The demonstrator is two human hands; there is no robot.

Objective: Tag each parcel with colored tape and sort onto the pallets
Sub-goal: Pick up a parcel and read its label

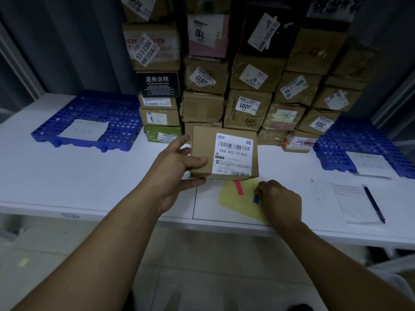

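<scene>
**Cardboard parcel held label-up while a blue strip was picked**

Cardboard, small and flat, the parcel (pixel 202 151) stood tilted on its near edge at the middle of the white table (pixel 89 176), just in front of the stack of boxes (pixel 249 108) along the back wall. The left hand (pixel 177 162) gripped it by its left side. The thumb lay across the top face, and the other fingers were spread above and below that edge. This propped the shipping label (pixel 233 154) toward the person, most likely so the address code could be read before a colour was chosen.

Beside it, the right hand (pixel 278 198) rested on a yellow sheet (pixel 235 203) that seemed to serve as a parking place for cut tape. Its fingers were curled down, and their tips pinched the upper end of a blue tape strip (pixel 255 198). Whether the strip had lifted clear of the sheet could not be told. A pink tape strip (pixel 239 188) lay untouched on the same sheet, its far end just below the parcel's lower edge.

Keeping the parcel close to the tape meant the tag would need only a short reach. No tape showed on the parcel's visible face, so the tagging step appeared not yet done.

Two blue pallets waited well apart at the table ends, the left pallet (pixel 101 108) and the right pallet (pixel 350 140). Each carried a white paper, probably a marker for sorting. A pen (pixel 374 204) lay on a printed form (pixel 350 198) to the right.
</scene>
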